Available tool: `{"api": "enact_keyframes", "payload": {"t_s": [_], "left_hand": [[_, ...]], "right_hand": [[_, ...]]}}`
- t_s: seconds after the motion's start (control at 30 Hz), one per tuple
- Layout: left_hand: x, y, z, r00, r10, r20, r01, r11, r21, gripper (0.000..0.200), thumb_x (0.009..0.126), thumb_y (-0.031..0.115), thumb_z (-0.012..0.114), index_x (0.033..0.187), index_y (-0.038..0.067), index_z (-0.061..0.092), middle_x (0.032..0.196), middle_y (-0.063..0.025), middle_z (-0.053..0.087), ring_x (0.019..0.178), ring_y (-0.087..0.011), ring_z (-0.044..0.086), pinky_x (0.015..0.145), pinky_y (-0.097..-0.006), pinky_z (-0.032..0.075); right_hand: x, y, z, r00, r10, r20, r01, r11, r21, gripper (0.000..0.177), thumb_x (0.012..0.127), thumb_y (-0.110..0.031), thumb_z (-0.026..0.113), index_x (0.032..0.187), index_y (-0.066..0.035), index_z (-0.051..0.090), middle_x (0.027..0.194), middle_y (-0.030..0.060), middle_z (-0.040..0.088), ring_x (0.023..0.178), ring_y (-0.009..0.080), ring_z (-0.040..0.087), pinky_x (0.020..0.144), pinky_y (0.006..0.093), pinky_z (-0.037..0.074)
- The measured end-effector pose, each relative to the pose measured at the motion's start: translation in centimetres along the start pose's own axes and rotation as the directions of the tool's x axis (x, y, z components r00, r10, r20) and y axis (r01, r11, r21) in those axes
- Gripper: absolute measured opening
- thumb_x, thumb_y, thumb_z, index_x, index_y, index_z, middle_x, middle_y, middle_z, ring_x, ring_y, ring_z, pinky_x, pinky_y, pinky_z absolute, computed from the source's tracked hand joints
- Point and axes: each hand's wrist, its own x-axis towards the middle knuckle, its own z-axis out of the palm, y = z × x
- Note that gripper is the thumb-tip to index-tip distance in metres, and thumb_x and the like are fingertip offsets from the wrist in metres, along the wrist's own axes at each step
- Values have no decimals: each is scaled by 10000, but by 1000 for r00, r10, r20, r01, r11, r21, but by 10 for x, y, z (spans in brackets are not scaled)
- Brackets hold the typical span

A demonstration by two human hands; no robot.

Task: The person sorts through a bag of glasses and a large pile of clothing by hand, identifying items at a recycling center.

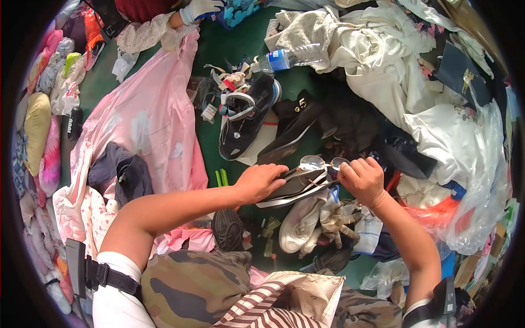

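Left hand point(261, 183) — fingers gripping shoe point(295, 186) | right hand point(361, 179) — fingers pinching glasses point(313, 161) | best: shoe steady, pinch light, no twisting

1. Left hand point(260, 184) touches a dark, white-edged item point(292, 188).
2. Right hand point(361, 179) pinches eyeglasses point(313, 162) just above it.
3. Plastic bottle point(292, 57) lies beside white cloth point(377, 60).

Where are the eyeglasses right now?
In the head view, the eyeglasses are just right of centre, at the fingers of the right hand, with the left hand to their left.
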Motion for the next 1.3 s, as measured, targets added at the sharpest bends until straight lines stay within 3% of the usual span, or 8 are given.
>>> {"api": "enact_keyframes", "payload": {"t_s": [0.13,0.23,0.47,0.6,0.7,0.9,1.1,1.3], "left_hand": [[10,20,-16,946,190,-264,-169,981,100,444,794,175,641,1204,108,482,991,-78,568,802,-240,586,714,-357,449],[22,26,-25,928,235,-291,-228,972,59,535,741,116,667,1231,119,454,1063,-96,556,849,-266,570,733,-359,459],[34,41,-44,807,486,-336,-488,869,85,367,750,60,656,1105,81,564,1067,-102,574,830,-260,611,694,-342,499],[33,46,-51,888,413,-203,-433,899,-65,183,811,83,607,991,48,614,902,-79,615,796,-253,607,675,-324,492],[36,48,-56,905,360,-226,-396,907,-142,157,823,74,593,973,36,618,894,-89,612,744,-233,613,649,-299,496],[41,60,-66,979,48,-199,-155,808,-568,170,916,129,528,969,-5,617,787,-23,592,673,-60,560,605,-210,468],[42,68,-71,989,-37,-143,-65,759,-648,212,923,182,529,947,-5,627,750,8,578,665,-49,541,607,-197,461],[44,72,-83,986,-109,-124,-12,701,-713,214,919,198,537,954,8,628,756,11,593,673,-42,552,610,-192,468]], "right_hand": [[1,-5,-8,995,83,-46,-82,996,28,133,653,-74,640,692,-98,514,590,18,439,507,166,461,503,288,349],[1,-19,-18,849,486,207,-526,748,404,104,709,-106,662,672,-58,578,596,47,556,532,186,550,516,293,438],[-2,-16,-26,562,327,760,-817,78,571,150,821,-161,652,845,-13,660,718,9,637,632,85,564,574,237,455],[-8,-7,-20,433,123,893,-863,-229,451,176,870,-203,615,929,-42,655,671,-48,549,576,16,457,504,176,372],[-3,-9,-23,467,308,829,-771,-317,552,205,896,-231,579,993,-59,637,636,-69,480,540,2,394,481,160,321],[8,-7,-37,650,374,661,-665,-142,733,288,816,-121,671,1069,-4,599,787,-24,582,671,11,503,574,186,415],[23,-9,-46,864,344,367,-503,591,631,186,748,-122,726,910,-58,660,692,25,555,568,85,522,514,242,421],[32,-6,-55,861,490,135,-443,593,672,127,773,-37,685,893,-33,642,721,37,549,589,90,548,512,220,427]]}}
